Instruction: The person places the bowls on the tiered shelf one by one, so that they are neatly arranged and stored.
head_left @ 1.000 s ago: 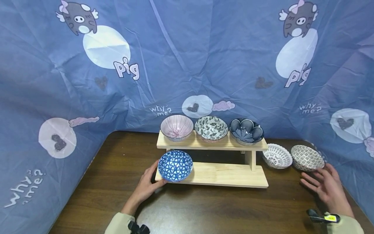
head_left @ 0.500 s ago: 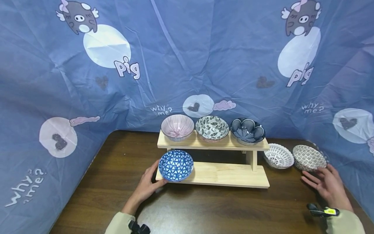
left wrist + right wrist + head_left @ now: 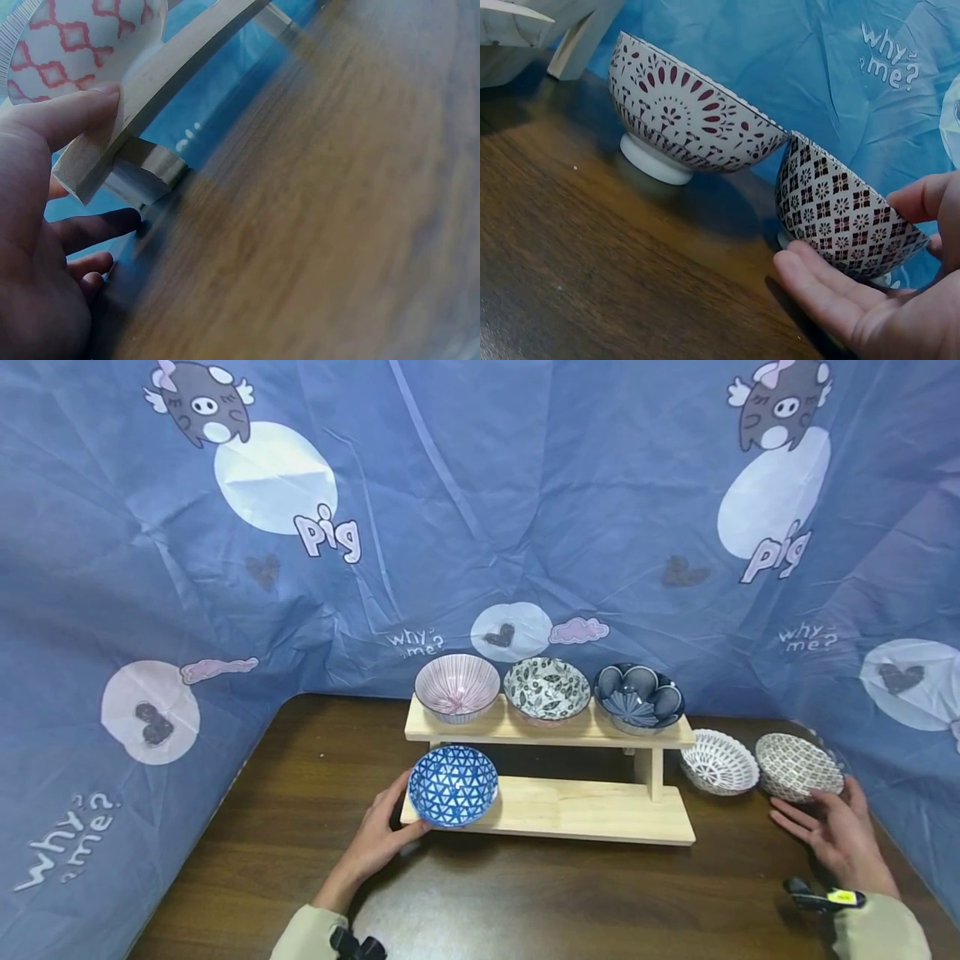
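My left hand [image 3: 375, 827] is at the left end of the lower shelf, its thumb and index finger around the blue-and-white triangle-patterned bowl [image 3: 453, 785]. In the left wrist view, the thumb lies along the board's edge against this bowl's red-patterned outside [image 3: 75, 45]; the other fingers hang below the board. At far right, my right hand [image 3: 836, 835] holds a grey lattice-patterned bowl [image 3: 799, 767] on the table. The right wrist view shows the thumb by its rim and fingers low on its dark-checked outside [image 3: 840, 214]. A white-and-grey bowl [image 3: 720, 762] stands beside it.
A two-tier wooden stand [image 3: 585, 810] holds a pink-striped bowl [image 3: 457, 687], a leaf-patterned bowl [image 3: 547, 689] and a dark blue bowl [image 3: 638, 696] on top. A blue printed cloth [image 3: 600, 527] hangs behind the brown table [image 3: 487, 902].
My right hand has moved slightly left, closer around the lattice-patterned bowl. My left hand stays at the blue-and-white bowl. The head view has shifted a little.
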A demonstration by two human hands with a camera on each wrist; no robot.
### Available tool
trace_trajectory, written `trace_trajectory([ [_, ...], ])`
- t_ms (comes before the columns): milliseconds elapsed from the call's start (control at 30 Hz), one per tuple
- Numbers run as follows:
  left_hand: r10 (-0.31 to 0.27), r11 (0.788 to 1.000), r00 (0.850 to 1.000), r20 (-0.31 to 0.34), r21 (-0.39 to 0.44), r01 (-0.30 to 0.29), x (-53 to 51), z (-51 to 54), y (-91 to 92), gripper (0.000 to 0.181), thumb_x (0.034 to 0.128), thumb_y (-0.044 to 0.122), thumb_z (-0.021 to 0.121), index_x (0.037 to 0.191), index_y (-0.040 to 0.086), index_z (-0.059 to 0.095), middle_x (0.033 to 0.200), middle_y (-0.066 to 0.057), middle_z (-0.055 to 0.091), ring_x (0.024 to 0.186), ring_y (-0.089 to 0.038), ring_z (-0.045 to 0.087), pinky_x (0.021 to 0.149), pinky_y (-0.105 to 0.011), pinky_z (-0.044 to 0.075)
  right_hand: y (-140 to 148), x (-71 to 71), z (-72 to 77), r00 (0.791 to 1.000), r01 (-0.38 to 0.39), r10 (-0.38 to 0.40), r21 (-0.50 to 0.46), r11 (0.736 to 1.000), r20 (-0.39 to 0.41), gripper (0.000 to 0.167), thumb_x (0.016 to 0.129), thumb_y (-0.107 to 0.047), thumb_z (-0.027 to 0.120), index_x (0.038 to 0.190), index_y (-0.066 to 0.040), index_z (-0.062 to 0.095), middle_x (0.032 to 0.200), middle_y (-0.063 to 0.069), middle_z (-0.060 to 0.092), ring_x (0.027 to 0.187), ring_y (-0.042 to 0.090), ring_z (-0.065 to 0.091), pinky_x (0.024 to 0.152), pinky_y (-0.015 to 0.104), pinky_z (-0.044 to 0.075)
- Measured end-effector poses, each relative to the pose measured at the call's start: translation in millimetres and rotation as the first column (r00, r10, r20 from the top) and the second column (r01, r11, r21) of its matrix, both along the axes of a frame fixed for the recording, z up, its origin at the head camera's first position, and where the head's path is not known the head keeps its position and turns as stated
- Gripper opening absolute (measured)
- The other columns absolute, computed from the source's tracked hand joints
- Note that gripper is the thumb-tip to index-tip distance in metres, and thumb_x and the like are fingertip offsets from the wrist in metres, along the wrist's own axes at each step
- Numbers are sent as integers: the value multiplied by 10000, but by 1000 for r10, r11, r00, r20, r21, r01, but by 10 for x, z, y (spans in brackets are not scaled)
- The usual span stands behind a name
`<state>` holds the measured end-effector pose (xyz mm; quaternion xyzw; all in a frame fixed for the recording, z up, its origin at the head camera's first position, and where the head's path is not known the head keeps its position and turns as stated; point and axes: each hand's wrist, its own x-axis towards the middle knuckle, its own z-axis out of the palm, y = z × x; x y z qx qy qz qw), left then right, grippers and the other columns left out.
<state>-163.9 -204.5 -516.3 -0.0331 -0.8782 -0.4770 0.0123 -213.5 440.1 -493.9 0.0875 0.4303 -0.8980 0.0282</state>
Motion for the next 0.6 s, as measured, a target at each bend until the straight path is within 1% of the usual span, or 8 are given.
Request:
trace_trajectory([
  [33, 3, 1000, 1000, 11, 7, -3, -2, 2, 3, 866, 830, 361, 767, 1559, 170, 342, 1568, -173, 422, 1435, -440, 363, 1137, -709, 266, 3, -2, -4, 1000, 0, 0, 4, 1000, -9, 701, 1060, -20, 343, 1465, -508, 42, 1013, -70, 593, 790, 393, 750, 703, 569, 600],
  [100, 5, 1000, 1000, 21, 9, -5, -4, 6, 4, 871, 832, 368, 766, 1564, 176, 335, 1577, -166, 411, 1446, -434, 350, 1141, -711, 258, 7, -3, -15, 1000, 1, -1, 25, 1000, -20, 739, 1060, -20, 343, 1478, -530, 9, 1119, -103, 518, 797, 382, 752, 712, 556, 604],
  [233, 5, 1000, 999, 35, 3, -6, -9, 3, 2, 874, 834, 385, 765, 1565, 181, 331, 1588, -155, 400, 1456, -431, 338, 1140, -717, 253, 11, -4, -37, 999, 1, 0, 54, 999, -32, 822, 1063, -30, 338, 1504, -563, -106, 1269, -141, 359, 809, 368, 755, 730, 539, 609],
  [267, 5, 1000, 999, 36, 2, -5, -10, 2, 3, 874, 834, 387, 765, 1565, 180, 332, 1589, -154, 399, 1456, -432, 337, 1139, -719, 252, 11, -2, -42, 999, 0, 2, 59, 998, -39, 825, 1064, -33, 336, 1504, -562, -119, 1289, -141, 331, 813, 366, 755, 735, 535, 609],
  [400, 2, 1000, 999, 34, -3, -2, -10, -2, -1, 873, 837, 392, 765, 1564, 178, 332, 1590, -152, 399, 1454, -433, 341, 1137, -720, 254, 3, 3, -63, 998, -1, 6, 72, 997, -59, 803, 1069, -46, 319, 1508, -551, -125, 1323, -152, 303, 826, 360, 756, 743, 525, 612],
  [533, -1, 1000, 1000, 25, 5, 1, -1, 5, -1, 877, 833, 379, 766, 1565, 164, 332, 1588, -164, 400, 1453, -440, 339, 1137, -721, 251, -3, -7, -66, 999, 22, -19, 95, 995, -25, 841, 1064, -48, 362, 1506, -569, -128, 1381, -204, 261, 818, 338, 757, 747, 508, 615],
  [600, -2, 1000, 1000, 20, 13, 2, -1, 5, -1, 879, 831, 370, 768, 1565, 160, 332, 1585, -172, 401, 1450, -445, 340, 1137, -722, 251, -4, -23, -59, 999, 38, -37, 91, 995, -7, 865, 1058, -29, 362, 1506, -573, -139, 1433, -230, 205, 804, 341, 754, 748, 504, 615],
])
